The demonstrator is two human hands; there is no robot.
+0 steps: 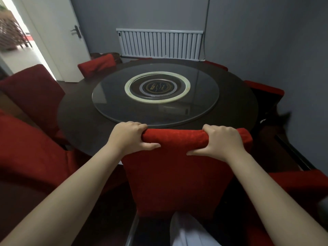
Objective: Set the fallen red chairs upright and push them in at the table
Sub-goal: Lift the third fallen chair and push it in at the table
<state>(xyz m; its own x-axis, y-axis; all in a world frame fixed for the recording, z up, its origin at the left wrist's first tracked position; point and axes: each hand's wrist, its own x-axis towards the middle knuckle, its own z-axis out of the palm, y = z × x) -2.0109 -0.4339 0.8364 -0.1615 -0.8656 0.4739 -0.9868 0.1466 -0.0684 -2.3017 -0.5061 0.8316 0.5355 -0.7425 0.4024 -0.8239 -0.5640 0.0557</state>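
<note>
**A:** Where are your hands?

**B:** Both are on the top edge of the chair. My left hand wraps its left corner, fingers curled over the far side and thumb flat on the near face. My right hand grips the same way near the right corner.

**A:** How does the chair stand?

**B:** Upright, with its back towards me. Its top edge is just at the near rim of the table, right beyond my knuckles. The back hides the seat, so I cannot tell how far under it is.

**A:** What is past your fingers?

**B:** The turntable, a glass disc in the middle of the table. Further on is the radiator, on the wall.

**A:** And to the sides?

**B:** Left of my left hand, the near left chair and the far left chair stand upright by the table. Beyond them a back chair sits at the rim, near the open door. Up and right of my right hand, the right chair shows its red top at the table's edge. Low beside my right forearm there is a red shape. I cannot tell how it lies.
</note>
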